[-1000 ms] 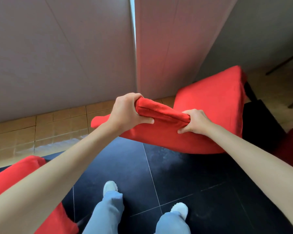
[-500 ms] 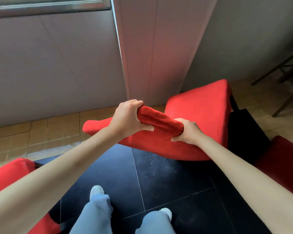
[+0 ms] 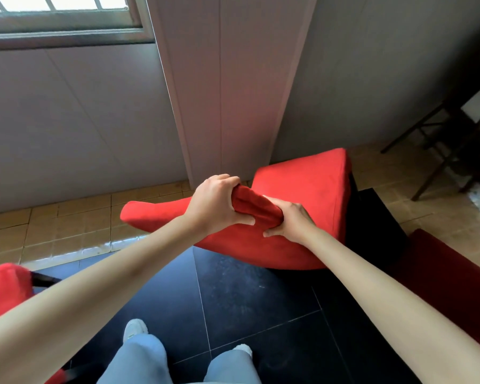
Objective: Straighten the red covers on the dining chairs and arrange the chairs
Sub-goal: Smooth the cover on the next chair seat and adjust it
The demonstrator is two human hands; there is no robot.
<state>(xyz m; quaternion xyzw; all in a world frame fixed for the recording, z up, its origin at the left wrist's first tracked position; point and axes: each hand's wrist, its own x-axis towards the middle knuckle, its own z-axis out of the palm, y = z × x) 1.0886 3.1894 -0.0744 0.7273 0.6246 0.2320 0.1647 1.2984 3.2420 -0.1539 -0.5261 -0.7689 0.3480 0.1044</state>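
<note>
The red cover [image 3: 302, 187] is being gripped at a bunched fold by both hands, left [image 3: 214, 206] and right [image 3: 291, 220]; uneven pulling could skew it on the chair.

The person's two forearms [image 3: 117, 275] are bare, with no sleeves, watch or rings showing on the left hand [image 3: 215, 202] or the right hand [image 3: 291, 217]. Loose light-blue fabric trousers [image 3: 147, 358] cover both legs above white shoes [image 3: 133, 327].
</note>
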